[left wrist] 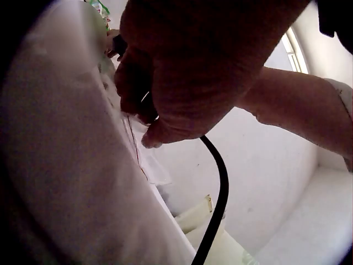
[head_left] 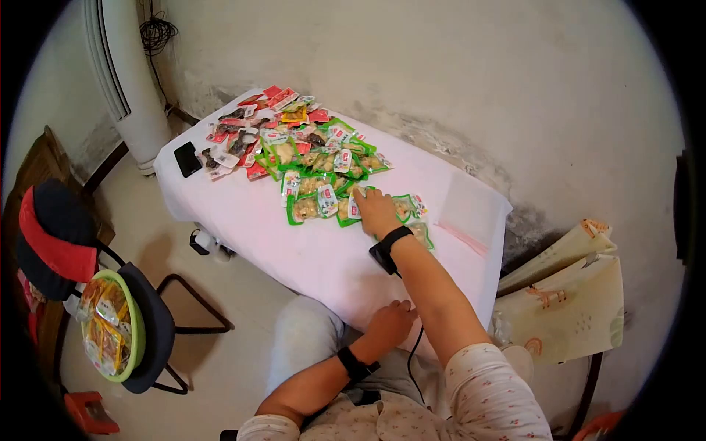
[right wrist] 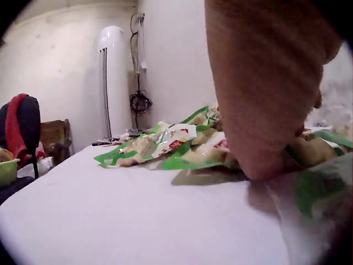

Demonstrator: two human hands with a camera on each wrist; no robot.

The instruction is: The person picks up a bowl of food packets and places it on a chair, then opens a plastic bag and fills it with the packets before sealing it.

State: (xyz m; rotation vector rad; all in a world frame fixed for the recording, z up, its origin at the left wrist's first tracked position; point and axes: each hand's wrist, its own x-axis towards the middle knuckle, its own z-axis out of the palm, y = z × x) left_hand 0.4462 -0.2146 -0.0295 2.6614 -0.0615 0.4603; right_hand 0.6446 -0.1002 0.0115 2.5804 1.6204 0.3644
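Note:
My right hand (head_left: 377, 212) reaches over the near end of a group of green-edged clear food packets (head_left: 305, 209), its fingers touching a packet with a white label (head_left: 354, 209). From the right wrist view, the hand (right wrist: 270, 83) hangs over the same kind of packets (right wrist: 149, 144) and hides its own fingertips. My left hand (head_left: 392, 323) is low at the table's near edge, its fingers loosely curled with nothing seen in them. The left wrist view shows that hand (left wrist: 187, 66) dark, beside the white cloth (left wrist: 71, 149).
Red and dark packets (head_left: 239, 141) and a black phone (head_left: 187, 159) lie at the table's far end. A clear plastic sheet (head_left: 471, 213) is at the right. On a chair (head_left: 151, 316) at left stands a green basin (head_left: 137, 323) of packets. A black cable (left wrist: 219, 199) hangs by my left hand.

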